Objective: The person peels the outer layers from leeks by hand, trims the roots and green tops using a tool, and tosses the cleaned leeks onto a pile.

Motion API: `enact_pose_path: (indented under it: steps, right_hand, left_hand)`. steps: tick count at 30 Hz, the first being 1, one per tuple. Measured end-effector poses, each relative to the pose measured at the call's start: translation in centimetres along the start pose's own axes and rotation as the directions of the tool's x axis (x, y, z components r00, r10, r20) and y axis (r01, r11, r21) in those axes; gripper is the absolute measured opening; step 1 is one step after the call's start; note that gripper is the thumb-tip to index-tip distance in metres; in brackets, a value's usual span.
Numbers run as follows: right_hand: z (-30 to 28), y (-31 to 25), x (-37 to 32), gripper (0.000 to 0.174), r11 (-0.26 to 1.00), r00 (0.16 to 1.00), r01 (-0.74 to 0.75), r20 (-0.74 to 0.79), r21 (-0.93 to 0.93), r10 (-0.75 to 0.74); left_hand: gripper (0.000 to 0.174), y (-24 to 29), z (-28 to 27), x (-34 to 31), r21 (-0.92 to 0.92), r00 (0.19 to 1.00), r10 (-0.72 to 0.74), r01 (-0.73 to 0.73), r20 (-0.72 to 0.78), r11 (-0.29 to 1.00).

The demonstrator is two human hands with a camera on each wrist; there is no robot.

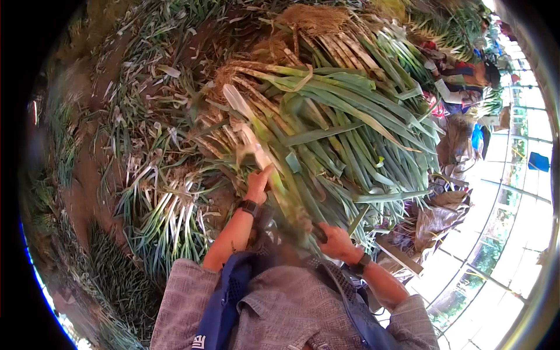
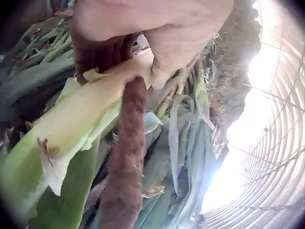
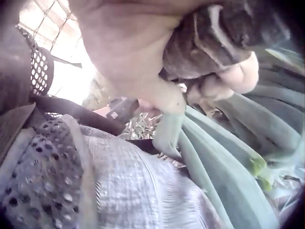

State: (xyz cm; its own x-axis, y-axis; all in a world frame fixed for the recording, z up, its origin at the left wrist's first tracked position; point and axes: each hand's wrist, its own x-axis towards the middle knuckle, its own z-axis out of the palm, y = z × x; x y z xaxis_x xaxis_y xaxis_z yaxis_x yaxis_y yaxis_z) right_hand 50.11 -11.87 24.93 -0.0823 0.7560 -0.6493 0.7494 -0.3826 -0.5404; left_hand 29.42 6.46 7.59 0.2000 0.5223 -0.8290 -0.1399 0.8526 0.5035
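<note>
My left hand (image 1: 258,185) grasps a leek (image 1: 252,137) low on its pale stalk, with fingers and thumb curled round it. The stalk runs up and away from me, over the pile (image 1: 350,116) of leeks in front of me. In the left wrist view the same hand (image 2: 157,28) closes on the leek (image 2: 90,114) where its yellow-green sheath begins, and a loose outer leaf peels off below the grip.

My right hand (image 1: 337,241) is clenched round a dark handle (image 1: 319,233), close to my body and just beside the leek's green end. The right wrist view shows that hand (image 3: 143,52) wrapped tight about the handle (image 3: 214,33), with long green leaves (image 3: 224,157) passing beneath it. I cannot tell what the handle carries at its far end.

Each wrist wears a watch (image 1: 249,207). A blue strap (image 1: 224,291) lies across my grey shirt (image 1: 291,315).

The pile lies with roots up and to the left and leaves fanned to the right. To my left, stripped leaves and thin stalks litter the ground (image 1: 146,175). Another person (image 1: 466,76) sits well apart beyond the pile, at the upper right.
</note>
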Motion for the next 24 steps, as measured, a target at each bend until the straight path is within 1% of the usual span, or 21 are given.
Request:
enact_pose_path:
  steps: [2,3,4,6,7,8,10,11,12,13,14,15,16,17,18,19,20,22,23,24]
  right_hand:
    - [0.1,0.3,-0.5,0.036,0.981,0.976,-0.165,-0.122,0.104,0.178]
    - [0.2,0.5,-0.5,0.036,0.98,0.976,-0.163,-0.128,0.114,0.177]
    - [0.3,0.7,-0.8,0.035,0.981,0.973,-0.146,-0.159,0.126,0.165]
    - [0.3,1.2,-1.5,0.035,0.983,0.965,-0.118,-0.216,0.139,0.146]
    - [0.3,1.3,-1.6,0.036,0.983,0.95,-0.111,-0.275,0.144,0.147]
    - [0.0,1.2,-1.6,0.036,0.983,0.949,-0.108,-0.278,0.147,0.146]
    - [-0.5,0.9,-2.0,0.034,0.995,0.972,-0.013,-0.232,0.094,0.035]
    - [-0.3,1.5,-2.0,0.034,0.994,0.97,-0.018,-0.238,0.104,0.043]
    - [-0.2,2.4,-1.8,0.034,0.995,0.983,-0.052,-0.172,0.088,0.066]
    - [-0.1,3.1,-1.8,0.034,0.994,0.991,-0.083,-0.104,0.067,0.09]
    - [-0.5,2.9,-1.9,0.034,0.994,0.99,-0.087,-0.104,0.066,0.093]
    - [-0.8,2.6,-1.9,0.033,0.99,0.985,-0.124,-0.111,0.073,0.132]
    - [-1.0,2.2,-1.7,0.033,0.984,0.979,-0.156,-0.117,0.084,0.165]
    - [-1.0,2.0,-1.5,0.033,0.984,0.981,-0.15,-0.114,0.091,0.16]
    - [-1.0,1.9,-1.4,0.033,0.99,0.988,-0.114,-0.092,0.08,0.121]
    - [-1.1,1.9,-1.3,0.033,0.995,0.994,-0.079,-0.075,0.066,0.084]
    - [-1.0,2.2,-1.0,0.033,0.994,0.993,-0.084,-0.078,0.068,0.089]
    - [-0.6,3.4,-0.2,0.034,0.989,0.985,-0.142,-0.088,0.049,0.146]
    - [-0.7,3.3,0.1,0.036,0.981,0.975,-0.192,-0.11,0.015,0.193]
    - [-0.8,3.2,0.3,0.036,0.982,0.977,-0.188,-0.102,0.017,0.188]
  left_hand:
    - [0.037,0.8,0.4,-0.9,-0.131,0.998,-0.055,0.058,0.031,0.99]
    - [0.035,0.9,1.2,-1.8,-0.223,0.999,-0.049,0.053,0.023,0.973]
    - [0.035,1.1,1.7,-2.5,-0.209,0.998,-0.049,0.053,0.026,0.976]
    - [0.03,-0.4,1.7,-2.9,-0.174,0.996,0.04,-0.025,0.082,0.985]
    - [0.03,-1.4,1.7,-2.8,-0.224,0.99,0.03,0.002,0.137,0.975]
    - [0.03,-1.8,1.9,-3.2,-0.22,0.99,0.033,-0.002,0.137,0.975]
    - [0.032,-3.0,2.2,-4.2,-0.207,0.966,-0.069,0.122,0.25,0.971]
    - [0.033,-3.3,2.6,-4.8,-0.18,0.961,-0.102,0.151,0.256,0.972]
    - [0.033,-3.4,2.7,-5.3,-0.174,0.959,-0.106,0.155,0.262,0.972]
    - [0.033,-3.5,2.8,-5.9,-0.176,0.943,-0.076,0.139,0.325,0.975]
    - [0.034,-3.9,2.7,-6.2,-0.183,0.923,-0.043,0.122,0.383,0.976]
    - [0.035,-4.2,2.3,-6.3,-0.066,0.917,-0.084,0.119,0.389,0.991]
    - [0.035,-4.7,2.4,-6.7,-0.068,0.921,-0.082,0.117,0.38,0.991]
    - [0.035,-5.9,2.5,-6.9,-0.058,0.905,-0.115,0.151,0.409,0.987]
    - [0.035,-7.1,2.5,-7.2,-0.044,0.886,-0.15,0.188,0.439,0.981]
    - [0.032,-8.0,2.4,-7.4,0.02,0.886,-0.055,0.052,0.461,0.998]
    - [0.032,-7.6,2.6,-7.7,0.024,0.884,-0.059,0.054,0.465,0.998]
    - [0.032,-7.1,3.1,-8.8,-0.041,0.843,-0.183,0.236,0.505,0.971]
    - [0.032,-6.2,3.4,-9.5,-0.052,0.811,-0.152,0.219,0.565,0.974]
    - [0.032,-6.1,3.4,-9.6,-0.055,0.816,-0.153,0.22,0.557,0.974]
